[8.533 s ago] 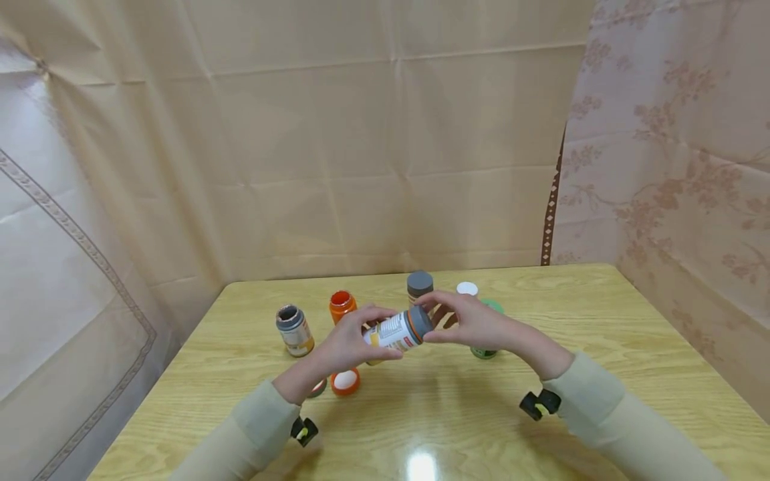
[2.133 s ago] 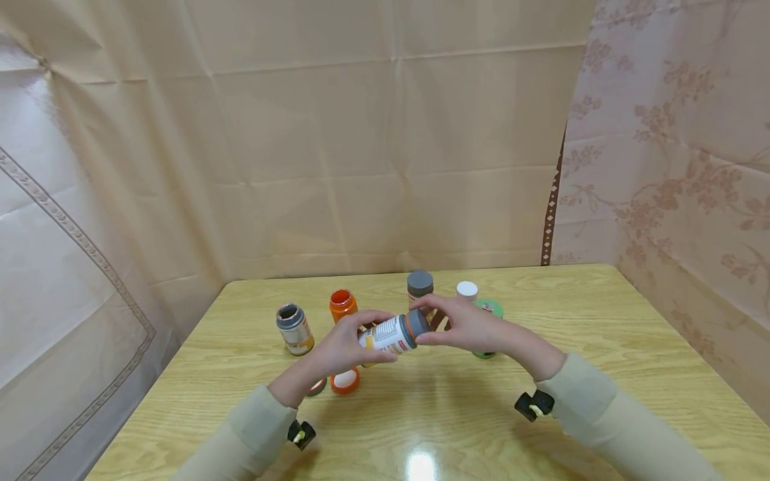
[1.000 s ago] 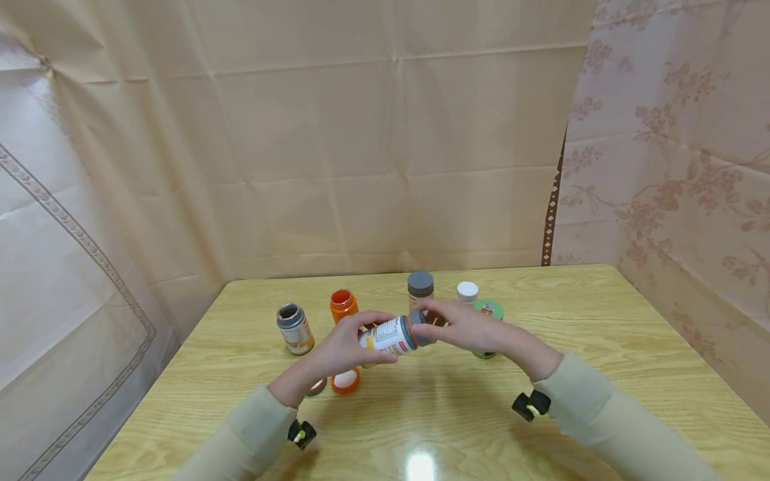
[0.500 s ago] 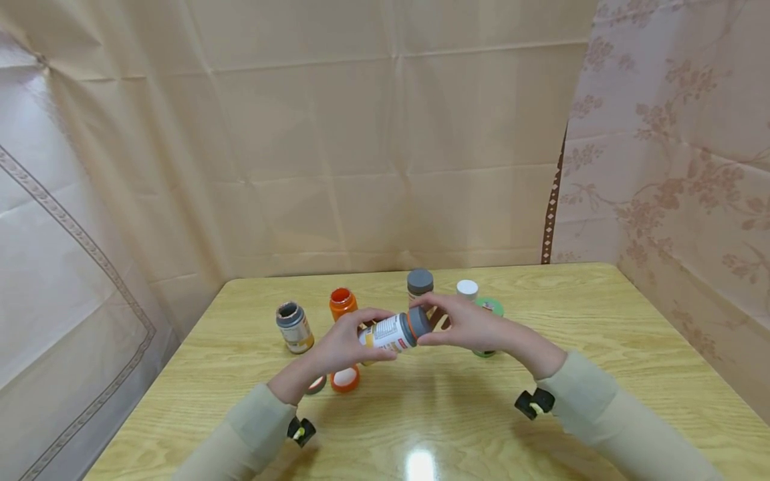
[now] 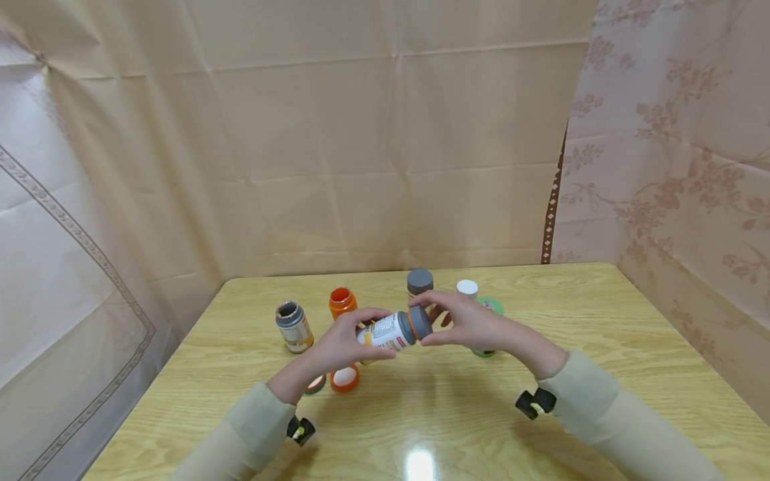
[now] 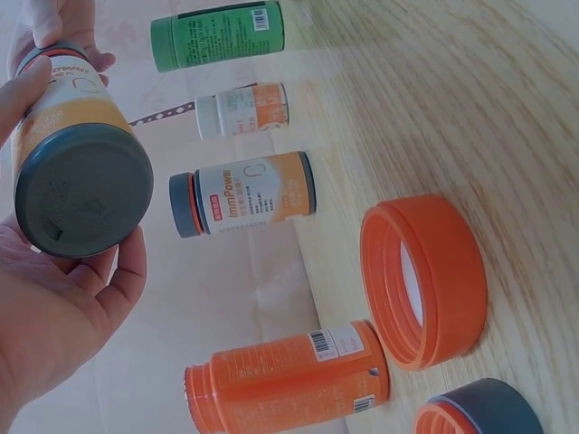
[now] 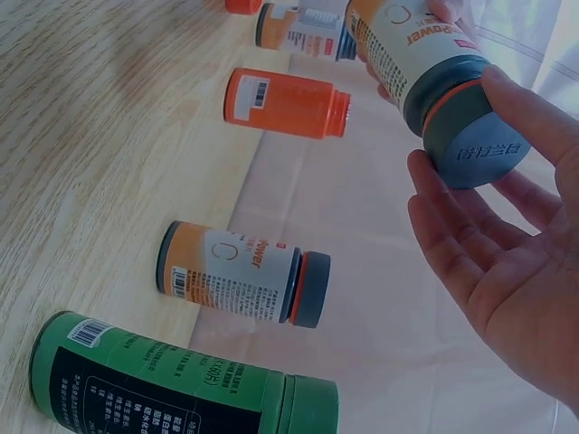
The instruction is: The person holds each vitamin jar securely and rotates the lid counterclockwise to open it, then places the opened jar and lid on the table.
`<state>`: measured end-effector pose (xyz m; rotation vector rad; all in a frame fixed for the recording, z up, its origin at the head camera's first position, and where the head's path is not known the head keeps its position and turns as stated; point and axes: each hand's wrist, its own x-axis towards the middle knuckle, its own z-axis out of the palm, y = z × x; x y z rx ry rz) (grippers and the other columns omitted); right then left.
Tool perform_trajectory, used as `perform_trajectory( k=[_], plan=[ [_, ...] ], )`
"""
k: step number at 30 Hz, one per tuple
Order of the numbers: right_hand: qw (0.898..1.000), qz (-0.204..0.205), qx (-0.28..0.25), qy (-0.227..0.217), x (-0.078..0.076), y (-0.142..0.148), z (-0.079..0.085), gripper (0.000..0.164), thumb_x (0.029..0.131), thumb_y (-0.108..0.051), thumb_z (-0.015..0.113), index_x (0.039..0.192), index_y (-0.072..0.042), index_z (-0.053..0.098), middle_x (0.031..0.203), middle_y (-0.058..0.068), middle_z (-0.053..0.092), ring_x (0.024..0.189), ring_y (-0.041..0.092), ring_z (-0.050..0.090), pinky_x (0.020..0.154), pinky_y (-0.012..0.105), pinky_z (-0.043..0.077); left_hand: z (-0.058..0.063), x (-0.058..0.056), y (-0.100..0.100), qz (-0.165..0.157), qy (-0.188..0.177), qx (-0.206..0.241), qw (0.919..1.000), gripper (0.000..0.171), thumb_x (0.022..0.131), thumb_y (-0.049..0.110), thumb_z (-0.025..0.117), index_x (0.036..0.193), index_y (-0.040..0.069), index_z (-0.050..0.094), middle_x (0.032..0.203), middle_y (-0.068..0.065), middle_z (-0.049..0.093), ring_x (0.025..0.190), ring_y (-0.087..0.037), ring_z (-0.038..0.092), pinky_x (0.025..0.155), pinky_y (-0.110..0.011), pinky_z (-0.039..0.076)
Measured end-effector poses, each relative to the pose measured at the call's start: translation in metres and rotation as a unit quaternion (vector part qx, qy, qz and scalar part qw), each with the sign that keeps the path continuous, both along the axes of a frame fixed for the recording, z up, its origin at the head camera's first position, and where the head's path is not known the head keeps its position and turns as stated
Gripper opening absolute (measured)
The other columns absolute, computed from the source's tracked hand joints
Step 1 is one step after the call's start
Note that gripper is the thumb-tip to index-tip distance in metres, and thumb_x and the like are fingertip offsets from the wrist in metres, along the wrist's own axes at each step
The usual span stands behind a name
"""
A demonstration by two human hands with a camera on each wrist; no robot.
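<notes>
A white-and-yellow supplement bottle (image 5: 385, 334) is held tilted above the table, its grey cap (image 5: 423, 322) pointing right. My left hand (image 5: 344, 344) grips the bottle's body, with the dark base (image 6: 86, 190) facing the left wrist camera. Thumb and fingers of my right hand (image 5: 469, 322) hold the grey cap by its side. Between cap and bottle neck an orange ring (image 7: 452, 104) shows in the right wrist view; whether the cap is loose I cannot tell.
Behind stand an uncapped grey-necked bottle (image 5: 295, 329), an uncapped orange bottle (image 5: 342, 302), a grey-capped bottle (image 5: 420, 280), a white-capped bottle (image 5: 466, 288) and a green bottle (image 7: 163, 380). An orange cap (image 5: 345, 379) and a grey cap with an orange lining (image 6: 479, 411) lie nearer.
The bottle stays in nearly the same place in my left hand. My right fingers shift their hold round the cap, and the cap sits at a slightly different angle now.
</notes>
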<state>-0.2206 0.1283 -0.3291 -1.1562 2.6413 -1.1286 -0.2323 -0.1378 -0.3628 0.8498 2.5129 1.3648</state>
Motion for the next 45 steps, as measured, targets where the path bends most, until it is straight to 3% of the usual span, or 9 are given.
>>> perform_trajectory(
  k=[7,15,25,34,38,45],
  plan=[
    [1.000,-0.015,-0.005,0.001,-0.001,0.003,-0.001,0.057,0.083,-0.020,0.079,0.133,-0.009,0.053,0.120,0.004,0.060,0.096,0.018,0.061,0.077,0.040,0.053,-0.001,0.000,-0.001,0.007,0.005,0.001,1.0000,0.056,0.077,0.031,0.084,0.127,0.018,0.062,0.110,0.001,0.061,0.089,-0.023,0.055,0.074,-0.036,0.050],
    [0.999,-0.037,0.001,0.008,-0.002,0.008,-0.004,0.053,0.086,-0.025,0.076,0.132,-0.009,0.054,0.110,0.004,0.063,0.092,0.016,0.062,0.074,0.032,0.052,-0.005,-0.005,-0.003,0.022,-0.009,0.000,0.9997,0.058,0.077,0.031,0.084,0.128,0.019,0.061,0.112,0.001,0.060,0.091,-0.024,0.054,0.075,-0.036,0.049],
    [0.999,-0.043,-0.009,0.008,-0.003,0.009,-0.008,0.051,0.086,-0.032,0.076,0.127,-0.008,0.058,0.103,-0.002,0.063,0.090,0.018,0.062,0.067,0.029,0.052,-0.015,-0.017,-0.003,0.051,0.006,0.011,0.9986,0.062,0.077,0.028,0.084,0.132,0.014,0.058,0.112,-0.003,0.062,0.094,-0.025,0.055,0.075,-0.034,0.051],
    [0.999,-0.010,-0.036,-0.021,-0.008,0.001,-0.025,0.050,0.085,-0.024,0.078,0.126,-0.006,0.055,0.110,0.002,0.060,0.098,0.021,0.061,0.079,0.035,0.053,-0.024,-0.026,0.006,0.084,0.017,0.033,0.9958,0.058,0.079,0.026,0.083,0.130,0.015,0.057,0.117,0.000,0.062,0.100,-0.023,0.058,0.084,-0.039,0.049],
    [0.998,0.005,-0.043,-0.035,-0.010,-0.004,-0.036,0.051,0.084,-0.019,0.079,0.125,-0.005,0.053,0.116,0.005,0.060,0.102,0.024,0.060,0.085,0.041,0.052,-0.031,-0.030,0.010,0.090,0.027,0.060,0.9938,0.058,0.081,0.020,0.081,0.132,0.010,0.055,0.119,-0.006,0.062,0.101,-0.025,0.060,0.087,-0.042,0.049],
    [0.998,0.014,-0.028,-0.047,-0.015,-0.016,-0.051,0.051,0.080,-0.017,0.082,0.122,-0.011,0.054,0.113,-0.001,0.060,0.105,0.021,0.057,0.084,0.046,0.052,-0.044,-0.039,0.017,0.094,0.031,0.109,0.9892,0.057,0.081,0.007,0.079,0.130,0.000,0.052,0.118,-0.015,0.062,0.103,-0.030,0.062,0.091,-0.045,0.048]
  ],
)
